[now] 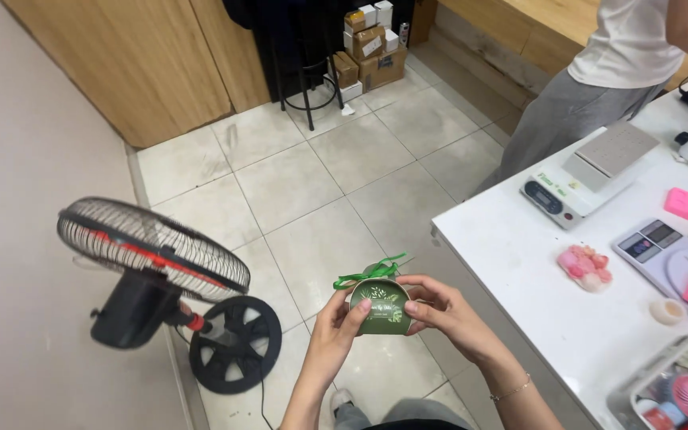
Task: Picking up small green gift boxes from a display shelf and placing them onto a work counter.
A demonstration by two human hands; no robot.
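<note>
in the head view, the left hand (336, 322) and the right hand (439, 306) together hold a small round green tin (380, 306) up in front of the body, above the tiled floor (320, 183) and just off the corner of the white table (519, 255). the fingers of both hands are curled closed around its sides, thumbs pressed to the front face. judging by how it lies, the tin looks closed and a green ribbon (368, 273) is already tied into a bow on top, so the dressing seems mostly done; the hands appear to be turning or checking it, and it has not yet been set down. the tin is dark green with a pale leaf pattern and a light label on the front, the ribbon brighter green. a black standing fan (153, 271) sits to the left.
</note>
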